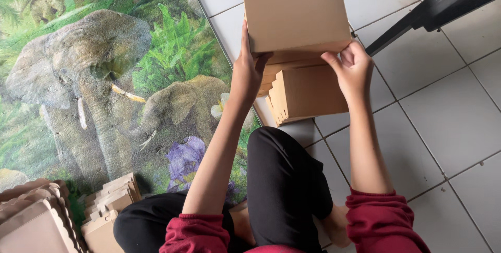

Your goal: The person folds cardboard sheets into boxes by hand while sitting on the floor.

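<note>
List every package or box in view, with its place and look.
Plain brown cardboard box: top centre, gripped by left hand and right hand.
Stack of flat brown cardboard blanks: on the tiles beneath it.
Scallop-edged brown cardboard pieces: bottom left.

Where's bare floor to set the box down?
Free: white tiles right of the right hand, bordered by the dark furniture leg above, red sleeve below. Elephant mat left of the left hand is open too. Crowded: cardboard stack under the held box, and flat cardboard pieces bottom left.
</note>
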